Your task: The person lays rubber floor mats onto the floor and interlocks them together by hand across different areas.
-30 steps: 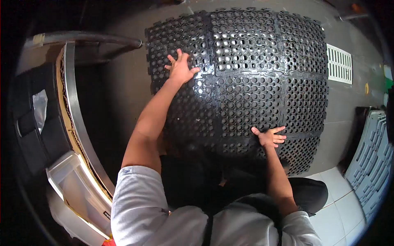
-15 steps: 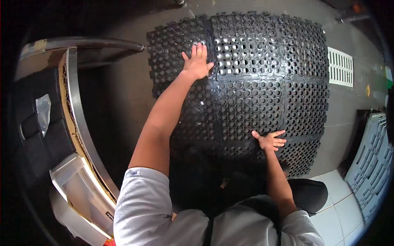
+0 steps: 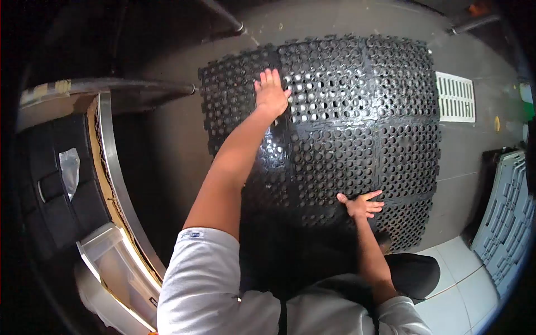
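At far left, leave the bin (image 3: 123, 271) alone; farther forward, allow for the pipe (image 3: 139, 85), with its end just beside the mat (image 3: 335, 162). Find that mat spread across the floor (image 3: 463, 151) in mid-view. Over its left part, note the left hand (image 3: 271, 97) palm down beside the left seam (image 3: 287, 134), fingers extended, grasping nothing. Cannot tell firm pressing from mere resting. Probably best to load the whole palm straight down rather than dig fingertips into the holes. Farther right and nearer the body, note the right hand (image 3: 362, 206) palm down, splayed, likewise released, near the right seam (image 3: 376, 146). Perhaps match weight on both sides, to avoid skidding the mat or buckling a joint. Past the right edge, use the drain (image 3: 456, 97), just beside the mat, to judge alignment; beyond, avoid the panel (image 3: 502, 218).
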The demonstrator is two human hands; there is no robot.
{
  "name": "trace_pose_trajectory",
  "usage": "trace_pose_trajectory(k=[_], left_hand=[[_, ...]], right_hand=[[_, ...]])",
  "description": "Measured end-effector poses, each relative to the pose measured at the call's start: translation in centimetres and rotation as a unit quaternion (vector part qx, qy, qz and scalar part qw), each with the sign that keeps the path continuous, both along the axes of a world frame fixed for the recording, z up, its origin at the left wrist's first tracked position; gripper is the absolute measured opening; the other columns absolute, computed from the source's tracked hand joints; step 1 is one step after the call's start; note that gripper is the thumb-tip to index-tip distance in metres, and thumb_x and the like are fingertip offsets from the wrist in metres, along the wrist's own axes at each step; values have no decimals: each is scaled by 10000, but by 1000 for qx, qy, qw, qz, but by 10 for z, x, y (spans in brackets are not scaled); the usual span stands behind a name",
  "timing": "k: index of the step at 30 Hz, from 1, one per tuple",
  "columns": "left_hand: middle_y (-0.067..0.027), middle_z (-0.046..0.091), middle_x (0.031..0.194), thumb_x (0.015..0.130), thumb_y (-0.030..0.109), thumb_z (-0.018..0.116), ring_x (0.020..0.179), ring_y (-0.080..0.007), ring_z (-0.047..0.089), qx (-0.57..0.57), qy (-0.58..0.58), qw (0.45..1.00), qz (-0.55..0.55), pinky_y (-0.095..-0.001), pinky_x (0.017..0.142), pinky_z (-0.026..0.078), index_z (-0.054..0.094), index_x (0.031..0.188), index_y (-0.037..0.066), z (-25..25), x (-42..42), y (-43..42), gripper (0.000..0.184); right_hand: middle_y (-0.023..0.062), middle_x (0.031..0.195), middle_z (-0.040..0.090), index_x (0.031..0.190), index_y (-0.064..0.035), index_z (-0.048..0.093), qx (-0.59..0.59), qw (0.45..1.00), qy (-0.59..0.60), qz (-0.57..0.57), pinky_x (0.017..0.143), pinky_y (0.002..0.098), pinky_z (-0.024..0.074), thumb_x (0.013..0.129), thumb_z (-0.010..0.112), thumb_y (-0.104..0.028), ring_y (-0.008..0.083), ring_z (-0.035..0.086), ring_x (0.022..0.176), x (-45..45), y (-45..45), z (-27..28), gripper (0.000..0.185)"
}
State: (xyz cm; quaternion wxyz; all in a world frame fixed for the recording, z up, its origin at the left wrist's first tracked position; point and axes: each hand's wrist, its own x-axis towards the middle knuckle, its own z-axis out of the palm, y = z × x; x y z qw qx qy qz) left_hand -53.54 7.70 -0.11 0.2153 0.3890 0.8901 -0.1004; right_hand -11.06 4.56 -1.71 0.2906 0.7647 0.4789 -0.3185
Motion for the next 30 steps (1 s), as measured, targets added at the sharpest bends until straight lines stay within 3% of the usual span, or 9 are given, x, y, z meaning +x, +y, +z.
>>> trace_pose_trajectory(k=[7,10,12,14,17,18,25,27,30], left_hand=[[-211,6,1647,1021,465,404,1518,-400,51,59,25,998,17,-619,1177,153,12,1571,2,-15,5,-8,818],[-169,23,1657,1015,522,342,1525,-368,50,3,-121,992,35,-616,1189,121,19,1581,47,-11,-34,1,807],[-163,15,1659,1005,582,281,1528,-357,36,-43,-159,983,75,-620,1189,109,-2,1582,52,67,-27,5,832],[-189,96,1646,991,612,281,1523,-356,80,27,-144,983,111,-615,1189,106,37,1582,52,114,-2,-13,850],[-170,171,1631,984,602,295,1510,-361,131,-33,-104,991,78,-633,1175,92,115,1574,40,201,20,-55,834],[-159,192,1628,982,596,305,1508,-359,139,-65,-94,991,76,-647,1168,86,138,1570,39,233,28,-73,827],[-155,177,1639,982,604,368,1519,-351,116,-122,-113,967,192,-641,1177,111,91,1576,29,469,92,-183,872],[-189,205,1624,978,601,403,1508,-368,158,-84,-134,960,231,-588,1194,135,53,1575,20,526,115,-206,904],[-256,215,1599,984,619,385,1484,-397,216,-15,-169,953,252,-432,1212,195,66,1565,-13,569,128,-239,915]], right_hand=[[419,1501,-260,1461,-120,-372,-11,1000,-6,-8,1156,667,18,471,938,-600,543,-209,1436,-7,3,10,1710],[417,1499,-270,1458,-125,-379,-20,1000,-11,1,1149,677,16,477,920,-638,558,-215,1427,-3,3,5,1707],[416,1488,-294,1414,-141,-439,-124,992,21,15,1155,670,30,509,893,-672,572,-200,1423,2,22,24,1695],[367,1585,42,1567,-71,-118,-128,986,83,72,1167,524,253,630,862,-623,460,165,1480,17,48,88,1464],[229,1372,572,1391,58,501,-90,940,321,-80,1065,401,427,843,753,-488,331,545,1285,64,96,138,814],[231,1336,594,1427,49,457,16,939,341,-39,1035,408,445,847,761,-461,314,579,1229,77,106,162,830],[180,1221,656,1437,-24,478,165,870,437,-159,987,358,468,891,742,-343,236,622,1105,209,159,380,685],[218,1382,561,1463,-19,434,125,914,355,-149,1065,379,422,911,714,-366,275,545,1273,250,158,442,710],[85,1144,645,1402,-55,507,152,882,338,-291,846,342,480,903,716,-433,169,604,993,313,144,424,660]])
